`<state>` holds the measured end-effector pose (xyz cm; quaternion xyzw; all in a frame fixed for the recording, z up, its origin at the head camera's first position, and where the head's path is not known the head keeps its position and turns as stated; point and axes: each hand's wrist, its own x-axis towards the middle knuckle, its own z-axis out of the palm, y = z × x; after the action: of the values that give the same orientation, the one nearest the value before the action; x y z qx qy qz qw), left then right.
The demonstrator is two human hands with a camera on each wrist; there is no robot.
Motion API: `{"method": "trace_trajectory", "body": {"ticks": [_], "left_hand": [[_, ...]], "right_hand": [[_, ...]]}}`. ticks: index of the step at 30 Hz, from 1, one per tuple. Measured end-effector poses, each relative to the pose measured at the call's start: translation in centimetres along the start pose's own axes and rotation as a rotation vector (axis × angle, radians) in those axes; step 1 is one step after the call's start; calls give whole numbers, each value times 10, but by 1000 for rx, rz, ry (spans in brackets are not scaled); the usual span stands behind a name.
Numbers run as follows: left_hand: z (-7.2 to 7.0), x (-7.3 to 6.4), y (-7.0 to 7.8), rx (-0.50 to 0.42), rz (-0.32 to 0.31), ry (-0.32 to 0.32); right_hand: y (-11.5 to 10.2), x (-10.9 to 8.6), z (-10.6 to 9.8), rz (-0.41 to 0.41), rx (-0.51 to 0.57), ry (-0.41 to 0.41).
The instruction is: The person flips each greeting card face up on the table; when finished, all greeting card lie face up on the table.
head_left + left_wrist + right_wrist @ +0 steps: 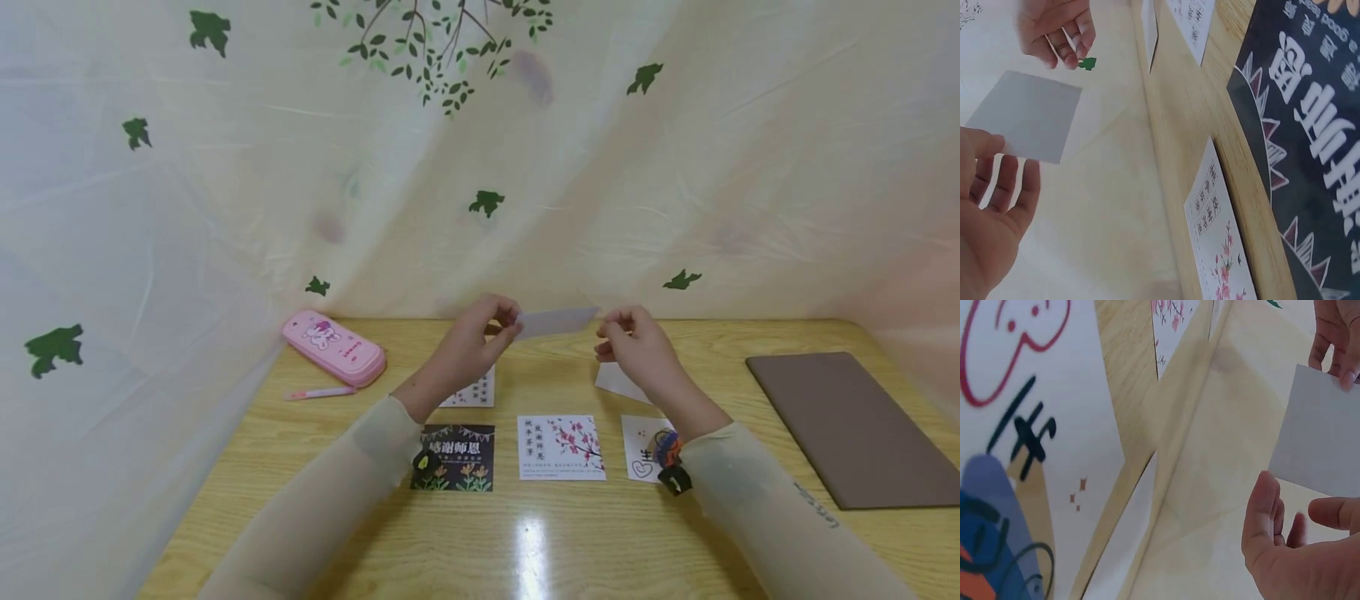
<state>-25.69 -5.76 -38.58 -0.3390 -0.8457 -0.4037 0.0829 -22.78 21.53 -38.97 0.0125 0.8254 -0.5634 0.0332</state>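
Note:
My left hand [476, 337] pinches a thin square card [557, 322] by its left edge and holds it above the table's far side. The card's pale, plain face shows in the left wrist view. Beside its right end is my right hand [637, 343], fingers loosely bent; a gap shows between them and the card in the left wrist view. Below lie a black card [453, 437] with flowers, a white blossom card [561, 450] and a white card with a drawing [640, 471], partly hidden by my right wrist. Farther back are a printed card [480, 392] and a blank-looking white card [618, 383].
At the back left lies a pink pencil case [333, 346], with a pink and white pen [321, 393] in front of it. A brown flat board [855, 429] lies at the right. A pale curtain [420, 250] with leaf and bird prints hangs behind the table.

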Motion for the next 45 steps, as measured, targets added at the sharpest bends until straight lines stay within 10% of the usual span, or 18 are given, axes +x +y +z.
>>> {"method": "trace_trajectory", "body": {"ticks": [11, 22, 45], "left_hand": [[3, -3, -1, 288, 273, 76], [2, -6, -1, 359, 402, 43], [2, -8, -8, 328, 441, -33]], "right_hand": [[6, 7, -2, 167, 256, -197], [5, 8, -9, 207, 389, -311], [6, 8, -11, 196, 324, -274]]}}
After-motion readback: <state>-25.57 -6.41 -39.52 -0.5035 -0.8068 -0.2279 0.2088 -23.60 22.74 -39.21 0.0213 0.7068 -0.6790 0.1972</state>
